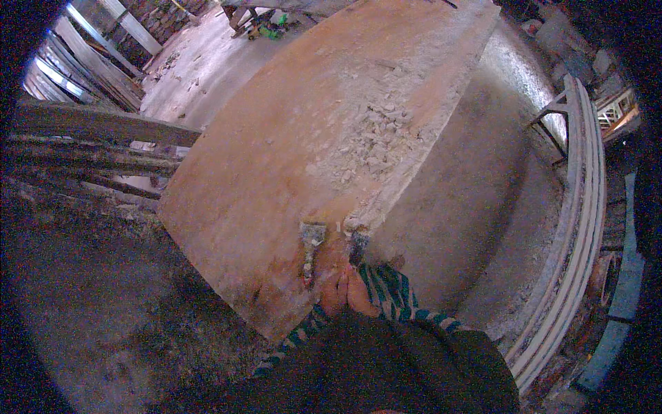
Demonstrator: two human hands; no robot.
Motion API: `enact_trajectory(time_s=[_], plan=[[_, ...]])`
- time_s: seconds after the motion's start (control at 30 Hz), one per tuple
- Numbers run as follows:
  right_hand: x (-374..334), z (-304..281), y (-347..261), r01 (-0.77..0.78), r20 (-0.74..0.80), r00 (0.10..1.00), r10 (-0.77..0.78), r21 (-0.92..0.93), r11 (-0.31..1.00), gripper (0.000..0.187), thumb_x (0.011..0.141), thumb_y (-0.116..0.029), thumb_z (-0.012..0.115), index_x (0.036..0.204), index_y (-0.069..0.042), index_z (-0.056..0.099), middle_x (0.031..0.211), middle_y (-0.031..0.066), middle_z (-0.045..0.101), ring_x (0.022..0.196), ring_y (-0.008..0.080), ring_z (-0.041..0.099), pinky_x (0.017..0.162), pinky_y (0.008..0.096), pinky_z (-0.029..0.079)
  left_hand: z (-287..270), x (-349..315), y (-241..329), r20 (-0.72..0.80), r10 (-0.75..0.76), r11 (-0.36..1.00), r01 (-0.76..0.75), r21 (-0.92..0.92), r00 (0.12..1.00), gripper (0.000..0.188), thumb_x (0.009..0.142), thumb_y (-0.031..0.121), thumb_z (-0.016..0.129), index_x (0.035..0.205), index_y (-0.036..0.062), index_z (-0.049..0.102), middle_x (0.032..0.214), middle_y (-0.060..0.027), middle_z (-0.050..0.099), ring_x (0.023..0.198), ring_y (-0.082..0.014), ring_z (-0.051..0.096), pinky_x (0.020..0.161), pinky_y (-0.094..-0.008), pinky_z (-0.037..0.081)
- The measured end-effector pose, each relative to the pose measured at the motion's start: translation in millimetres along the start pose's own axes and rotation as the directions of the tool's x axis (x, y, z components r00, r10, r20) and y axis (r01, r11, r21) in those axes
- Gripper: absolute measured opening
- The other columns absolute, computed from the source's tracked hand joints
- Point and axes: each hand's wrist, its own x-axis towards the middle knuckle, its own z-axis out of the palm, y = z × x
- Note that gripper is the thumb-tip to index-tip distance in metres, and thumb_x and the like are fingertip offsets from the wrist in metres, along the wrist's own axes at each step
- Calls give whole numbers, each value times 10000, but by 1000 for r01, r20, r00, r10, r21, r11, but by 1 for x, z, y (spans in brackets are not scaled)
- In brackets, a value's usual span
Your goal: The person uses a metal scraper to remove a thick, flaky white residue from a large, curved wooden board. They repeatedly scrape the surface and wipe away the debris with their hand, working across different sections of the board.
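Nearest the camera was a dark cloth garment over the wearer's front, with green-and-white striped sleeves just past it. Beyond the garment showed 2 bare hands, the left hand and the right hand, side by side and seemingly touching, fingers pointing away from the body. I could not tell how far either was curled, nor whether it had hold of anything.

Just ahead of the right hand was a dark, rough-ended tool (perhaps a brush, though the grain hid its shape); contact with the fingers was unclear. Ahead and to the left, a flat-bladed, slim-handled scraper lay on a wide, orange-brown, dusty board, its blade pointing away from the wearer.

Farther up the board, toward its right edge, spread pale, broken chips amid whitish dust. The step in hand looked like scraping or clearing that surface, seemingly at a pause. The next move, I judged, called for a firm grip on a tool and a low reach toward the chips.

Beyond the board's left edge were rough, grey-brown timbers; at the far end, a small, bright green object.
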Motion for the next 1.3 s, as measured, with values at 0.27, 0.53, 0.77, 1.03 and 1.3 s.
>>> enact_trajectory(time_s=[0.27,0.53,0.77,1.03,1.3], plan=[[-5,-12,-10,45,-39,998,-56,-225,973,514,1110,-487,379,1284,-64,613,1036,64,689,912,201,661,833,342,564,6,28,3,27,15,1000,-16,10,1000,443,1033,329,523,1331,11,605,1255,-256,670,1155,-411,646,1036,-468,485],[-12,-28,4,-192,211,977,40,776,601,468,1124,-429,371,1242,-59,634,1102,51,675,961,189,646,892,336,545,12,14,16,137,100,993,-107,40,986,486,1058,292,463,1417,-29,528,1302,-289,640,1204,-434,621,1075,-468,458],[-18,-64,25,-233,146,971,188,737,634,376,1101,-406,460,1166,-94,661,1027,28,671,929,167,630,896,339,527,45,28,14,237,40,999,-37,-14,971,543,1076,286,426,1493,-63,437,1344,-317,607,1244,-462,595,1091,-480,448],[-8,-70,-23,-146,-176,973,152,44,988,502,1108,-454,403,1158,-32,670,1043,107,714,969,253,670,856,403,530,74,51,5,319,-74,995,46,93,945,607,1080,351,443,1523,-60,381,1320,-317,613,1215,-469,601,1065,-484,465],[-13,-97,-36,62,-156,974,-163,-506,860,546,1105,-459,380,1102,-2,680,1005,196,719,920,321,688,784,437,537,119,24,-15,80,-131,977,142,-159,988,537,1075,367,500,1401,-58,470,1326,-257,591,1194,-364,597,994,-471,497]])
